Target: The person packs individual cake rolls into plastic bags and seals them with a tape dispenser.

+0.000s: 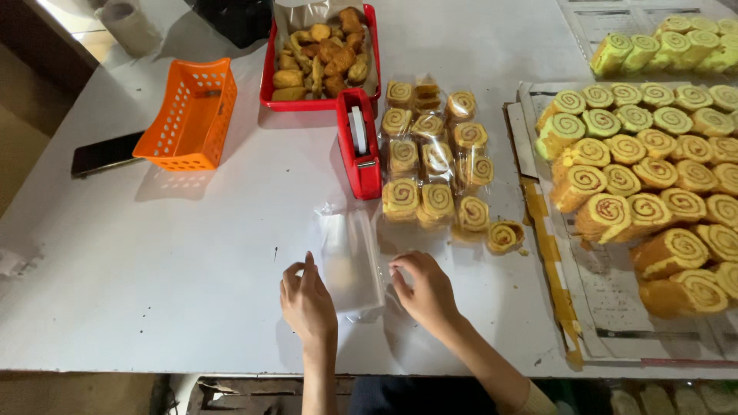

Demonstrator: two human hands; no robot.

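I see my left hand [307, 300] and right hand [424, 290], fingers loosely spread, touching the clear plastic bags [352, 261] on the surface [177, 253], gripping nothing.

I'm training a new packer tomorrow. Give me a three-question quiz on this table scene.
1. True or false: the orange basket holds swirl cake slices.
2. What lies between the left hand and right hand?
3. The red tape dispenser stands: A) beside the wrapped slices, B) inside the basket, C) on the phone.

Key: 1 false, it looks empty; 2 clear plastic bags; 3 A.
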